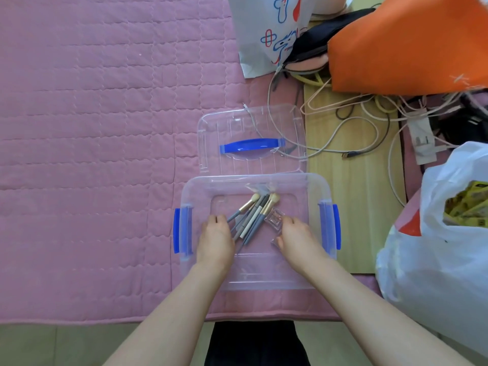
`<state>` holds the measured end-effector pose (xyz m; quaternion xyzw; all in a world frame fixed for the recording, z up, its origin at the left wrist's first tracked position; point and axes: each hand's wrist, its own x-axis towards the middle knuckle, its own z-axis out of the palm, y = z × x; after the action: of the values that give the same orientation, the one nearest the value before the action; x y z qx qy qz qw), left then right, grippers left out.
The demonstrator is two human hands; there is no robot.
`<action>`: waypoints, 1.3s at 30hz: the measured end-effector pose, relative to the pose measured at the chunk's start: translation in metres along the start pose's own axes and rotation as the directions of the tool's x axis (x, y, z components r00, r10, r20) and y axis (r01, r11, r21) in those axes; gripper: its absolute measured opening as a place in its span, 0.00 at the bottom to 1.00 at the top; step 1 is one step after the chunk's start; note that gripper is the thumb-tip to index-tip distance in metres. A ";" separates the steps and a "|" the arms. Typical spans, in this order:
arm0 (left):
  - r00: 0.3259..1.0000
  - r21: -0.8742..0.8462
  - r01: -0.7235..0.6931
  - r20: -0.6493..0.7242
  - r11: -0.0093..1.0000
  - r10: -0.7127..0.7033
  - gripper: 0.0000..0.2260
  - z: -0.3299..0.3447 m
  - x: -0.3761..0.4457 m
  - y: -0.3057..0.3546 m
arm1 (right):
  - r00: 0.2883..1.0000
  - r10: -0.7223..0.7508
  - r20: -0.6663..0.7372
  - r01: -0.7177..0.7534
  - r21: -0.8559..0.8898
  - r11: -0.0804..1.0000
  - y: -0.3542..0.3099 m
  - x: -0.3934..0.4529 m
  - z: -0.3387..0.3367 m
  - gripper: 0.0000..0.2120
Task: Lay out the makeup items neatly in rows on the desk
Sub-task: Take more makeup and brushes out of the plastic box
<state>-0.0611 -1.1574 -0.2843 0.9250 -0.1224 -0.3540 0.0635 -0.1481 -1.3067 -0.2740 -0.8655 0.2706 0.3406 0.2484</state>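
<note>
Brushes (253, 215): grey-handled bundle lying inside my clear box (311, 186), bristles pointing away from me.
Palette (274, 216): small clear case beside the brushes, in the box.
Left hand (215, 236): fingers curled down on the brush handles.
Right hand (298, 237): grasping the palette.
Lid (250, 146): blue-handled, off, just beyond the box on pink quilt (92, 128).

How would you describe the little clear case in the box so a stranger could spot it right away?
Find the clear plastic box with blue side latches on the pink quilt. Inside, right of the grey-handled makeup brushes, lies a small transparent case at the right hand. It alone is flat, squarish and see-through, with pinkish contents.
</note>
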 end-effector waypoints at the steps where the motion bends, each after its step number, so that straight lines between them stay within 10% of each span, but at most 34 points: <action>1: 1.000 0.003 0.009 0.018 1.000 -0.009 0.13 0.002 0.002 0.000 | 1.000 0.021 0.012 -0.020 -0.012 1.000 -0.001 0.004 0.001 0.15; 19: 0.991 0.025 0.085 0.098 0.996 -0.087 0.10 0.022 0.022 -0.003 | 0.992 0.127 -0.012 -0.127 0.003 0.992 -0.003 0.032 0.030 0.27; 39: 0.924 0.044 0.237 0.298 0.970 -0.240 0.20 -0.004 0.008 0.000 | 0.988 0.154 -0.017 -0.137 0.375 0.917 0.010 0.016 0.014 0.11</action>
<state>-0.0527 -1.1595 -0.2868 0.8683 -0.0185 -0.4956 -0.0028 -0.1510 -1.3100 -0.2971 -0.7876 0.3995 0.2805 0.3760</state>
